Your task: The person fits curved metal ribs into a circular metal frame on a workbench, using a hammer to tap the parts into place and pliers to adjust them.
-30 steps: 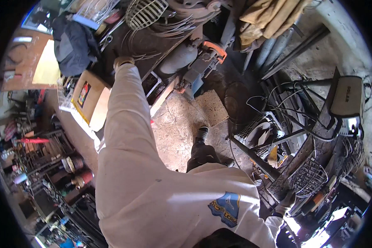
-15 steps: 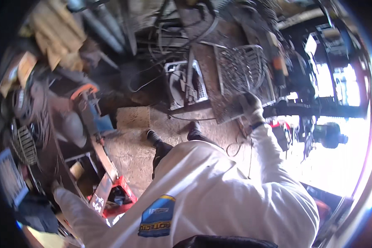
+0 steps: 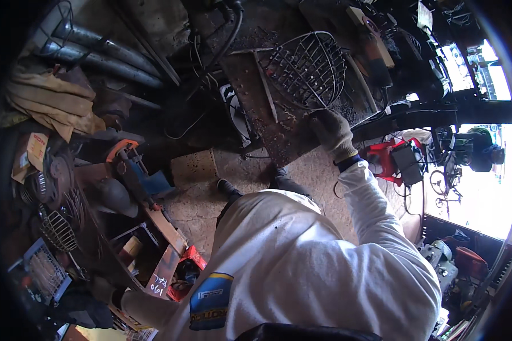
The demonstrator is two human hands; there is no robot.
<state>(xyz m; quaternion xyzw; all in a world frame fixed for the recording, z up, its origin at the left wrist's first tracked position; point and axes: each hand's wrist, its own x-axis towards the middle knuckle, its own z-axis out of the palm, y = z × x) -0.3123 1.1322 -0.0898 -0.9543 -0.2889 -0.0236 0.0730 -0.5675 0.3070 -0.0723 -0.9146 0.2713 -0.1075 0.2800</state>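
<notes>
One wire basket [image 3: 307,71] lies at one o'clock, rounded side toward three, long axis unclear. One right hand [image 3: 332,134] sits by its five-o'clock edge, fingers bent, grip unclear; one left hand [image 3: 102,290], at eight, fingers too dark to tell.

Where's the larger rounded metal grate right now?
In the head view, the grate lies on the dark worktop, above and right of centre, just beyond the gloved right hand; whether they touch is unclear.

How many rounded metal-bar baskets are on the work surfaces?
2: a dark rounded metal-bar basket near the grey-gloved right hand; a paler rounded metal-bar basket at far left. Others may be hidden.
</notes>
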